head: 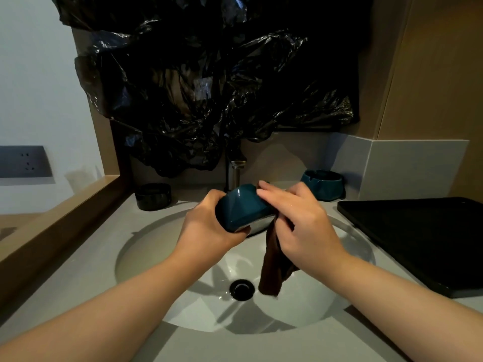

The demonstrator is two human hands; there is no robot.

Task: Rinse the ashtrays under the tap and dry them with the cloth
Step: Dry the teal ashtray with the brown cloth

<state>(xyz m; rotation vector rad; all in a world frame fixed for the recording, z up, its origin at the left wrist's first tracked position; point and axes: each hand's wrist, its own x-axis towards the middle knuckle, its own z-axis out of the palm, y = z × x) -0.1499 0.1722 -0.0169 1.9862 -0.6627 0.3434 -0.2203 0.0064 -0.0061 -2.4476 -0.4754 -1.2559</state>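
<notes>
Head, ashtray point(243, 210) between hands point(209, 223) point(303, 226), cloth point(271, 270) seemingly pinched

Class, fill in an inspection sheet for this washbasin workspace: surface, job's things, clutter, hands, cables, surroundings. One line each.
Surface: grey countertop with white oval basin, black drain; no running water seen.
Job's things: glossy teal ashtray held over the basin; brown cloth hanging beneath it; second teal ashtray back right and round black ashtray back left, both on the countertop; chrome tap behind.
Clutter: flat black tray on the right.
Hands: left hand grips the held ashtray; right hand holds the cloth against it, fingers lying on it.
Cables: nothing seen.
Surroundings: crinkled black plastic sheeting above the tap; grey wall socket at left.
</notes>
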